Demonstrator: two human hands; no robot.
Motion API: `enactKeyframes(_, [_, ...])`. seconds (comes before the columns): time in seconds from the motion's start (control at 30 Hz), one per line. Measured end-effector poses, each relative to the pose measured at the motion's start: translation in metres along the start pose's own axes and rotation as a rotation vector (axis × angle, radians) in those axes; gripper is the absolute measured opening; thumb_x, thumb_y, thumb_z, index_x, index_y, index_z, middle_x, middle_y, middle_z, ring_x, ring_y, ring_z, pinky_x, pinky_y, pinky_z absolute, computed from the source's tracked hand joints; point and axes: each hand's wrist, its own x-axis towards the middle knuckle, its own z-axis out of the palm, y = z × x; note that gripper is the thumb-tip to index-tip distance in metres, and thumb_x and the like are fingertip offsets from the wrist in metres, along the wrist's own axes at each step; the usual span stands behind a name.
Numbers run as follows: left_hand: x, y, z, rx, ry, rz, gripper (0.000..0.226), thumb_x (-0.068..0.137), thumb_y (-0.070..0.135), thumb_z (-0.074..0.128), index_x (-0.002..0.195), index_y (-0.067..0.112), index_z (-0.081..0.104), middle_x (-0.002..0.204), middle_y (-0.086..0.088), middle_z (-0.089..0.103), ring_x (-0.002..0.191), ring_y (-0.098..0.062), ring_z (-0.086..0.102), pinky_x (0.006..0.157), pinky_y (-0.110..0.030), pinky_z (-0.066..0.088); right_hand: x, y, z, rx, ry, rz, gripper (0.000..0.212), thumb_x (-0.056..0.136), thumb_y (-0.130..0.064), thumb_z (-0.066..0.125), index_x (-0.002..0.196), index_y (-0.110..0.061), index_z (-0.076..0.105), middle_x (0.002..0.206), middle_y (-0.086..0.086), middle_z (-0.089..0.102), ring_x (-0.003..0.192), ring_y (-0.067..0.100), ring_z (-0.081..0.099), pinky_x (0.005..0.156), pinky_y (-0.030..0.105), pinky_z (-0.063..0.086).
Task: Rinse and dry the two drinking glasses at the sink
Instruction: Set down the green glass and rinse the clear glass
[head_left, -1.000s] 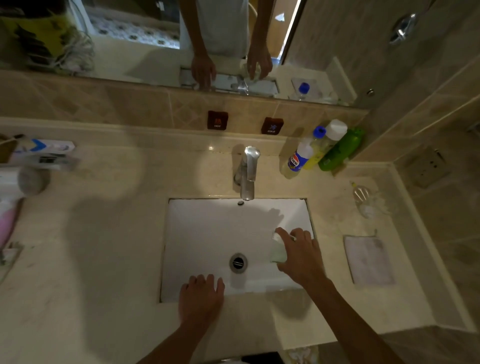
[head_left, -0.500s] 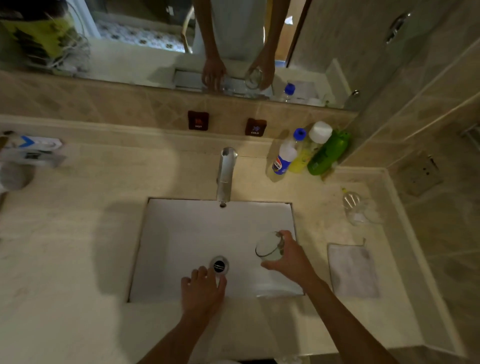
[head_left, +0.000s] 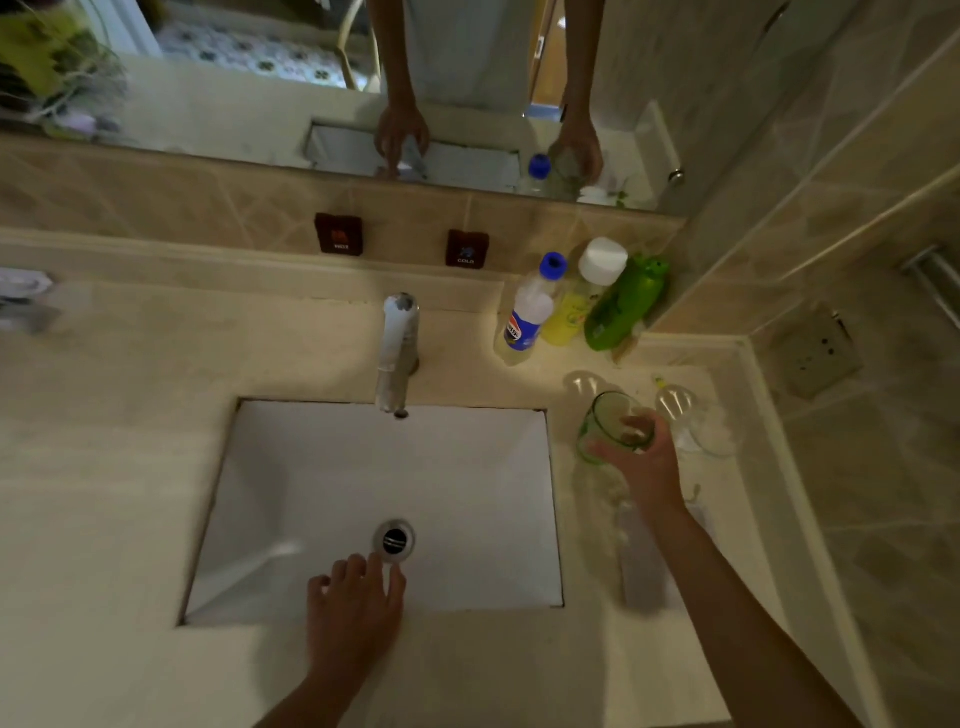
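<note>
Left hand (head_left: 358, 605), lower centre of frame, fingers spread and relaxed on the front rim of the sink (head_left: 311, 478), holding nothing; tap (head_left: 397, 353) at upper centre, no water visible at the spout; right hand (head_left: 641, 462), centre right, fingers curled round a green-tinted glass (head_left: 613, 423) above the counter (head_left: 104, 467) just right of the basin; glass tilted, mouth toward upper left of frame, long axis slanting from there down to the palm; second glass (head_left: 714, 434) blurred, just right of the hand, posture unclear; judged light, rigid, breakable, slippery if wet; take round the side wall, not the rim.
</note>
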Motion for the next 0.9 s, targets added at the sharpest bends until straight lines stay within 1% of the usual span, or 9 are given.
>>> enactKeyframes(0.07, [0.002,-0.001,0.002,0.002,-0.014,-0.003,0.044,0.085,0.049,0.038,0.086,0.021,0.072,0.077,-0.003,0.068,0.078,-0.027,0.068,0.075,-0.043,0.044,0.014,-0.001,-0.001,-0.032,0.023,-0.002,0.085,0.047,-0.038,0.095,0.119,-0.022,0.053,0.118,-0.002,0.062,0.109,0.022,0.062,0.086,0.034,0.054])
enactKeyframes(0.1, [0.003,-0.002,0.003,-0.002,-0.012,-0.01,0.044,0.085,0.049,0.038,0.086,0.022,0.073,0.078,-0.001,0.068,0.078,-0.026,0.069,0.076,-0.043,0.044,0.021,-0.001,-0.001,-0.054,0.032,-0.01,0.082,0.052,-0.031,0.096,0.12,-0.019,0.052,0.119,0.0,0.062,0.109,0.022,0.062,0.083,0.028,0.051])
enactKeyframes(0.17, [0.004,0.0,0.002,-0.017,-0.01,-0.025,0.043,0.085,0.049,0.038,0.084,0.023,0.072,0.078,0.0,0.069,0.078,-0.024,0.07,0.074,-0.041,0.045,0.032,-0.001,0.001,-0.094,0.059,-0.013,0.08,0.057,-0.024,0.095,0.122,-0.015,0.05,0.12,0.002,0.062,0.107,0.022,0.061,0.08,0.024,0.046])
enactKeyframes(0.3, [0.004,0.001,0.0,-0.023,-0.021,-0.037,0.041,0.085,0.047,0.039,0.082,0.023,0.072,0.078,0.0,0.069,0.078,-0.025,0.07,0.072,-0.041,0.046,0.044,0.0,0.005,-0.12,0.081,-0.046,0.081,0.06,-0.023,0.094,0.124,-0.019,0.044,0.121,0.002,0.06,0.106,0.019,0.059,0.084,0.027,0.045])
enactKeyframes(0.57, [0.002,0.004,-0.004,-0.006,-0.013,-0.038,0.041,0.084,0.046,0.038,0.081,0.021,0.071,0.076,-0.001,0.067,0.074,-0.026,0.068,0.07,-0.041,0.044,0.049,0.012,0.001,-0.144,0.057,-0.037,0.08,0.059,-0.026,0.094,0.124,-0.018,0.047,0.122,-0.001,0.06,0.108,0.02,0.06,0.09,0.033,0.051])
enactKeyframes(0.7, [0.004,0.002,-0.001,-0.002,-0.018,-0.039,0.041,0.084,0.047,0.039,0.081,0.022,0.071,0.074,-0.001,0.067,0.072,-0.026,0.067,0.068,-0.04,0.045,0.05,0.02,-0.004,-0.142,0.046,-0.04,0.085,0.058,-0.029,0.094,0.127,-0.02,0.046,0.123,-0.002,0.061,0.108,0.019,0.061,0.092,0.037,0.053])
enactKeyframes(0.77, [0.004,0.002,-0.001,0.011,-0.015,-0.033,0.04,0.082,0.046,0.039,0.081,0.022,0.071,0.074,-0.001,0.066,0.071,-0.026,0.067,0.067,-0.04,0.045,0.049,0.021,-0.005,-0.142,0.038,-0.052,0.087,0.058,-0.027,0.094,0.129,-0.02,0.045,0.124,-0.002,0.06,0.108,0.017,0.06,0.091,0.035,0.053])
enactKeyframes(0.83, [0.005,0.002,0.0,0.007,-0.022,-0.04,0.04,0.082,0.046,0.039,0.08,0.022,0.07,0.073,-0.001,0.066,0.071,-0.026,0.067,0.067,-0.039,0.045,0.05,0.025,-0.005,-0.117,0.023,-0.032,0.089,0.058,-0.026,0.095,0.131,-0.022,0.043,0.123,-0.003,0.06,0.107,0.016,0.06,0.089,0.032,0.052])
enactKeyframes(0.9, [0.004,0.001,0.002,0.002,-0.043,-0.049,0.041,0.082,0.048,0.037,0.082,0.024,0.07,0.075,0.0,0.067,0.073,-0.024,0.068,0.067,-0.039,0.045,0.053,0.034,-0.008,-0.063,0.002,0.032,0.096,0.055,-0.025,0.095,0.133,-0.026,0.041,0.121,-0.005,0.061,0.107,0.016,0.062,0.09,0.034,0.053])
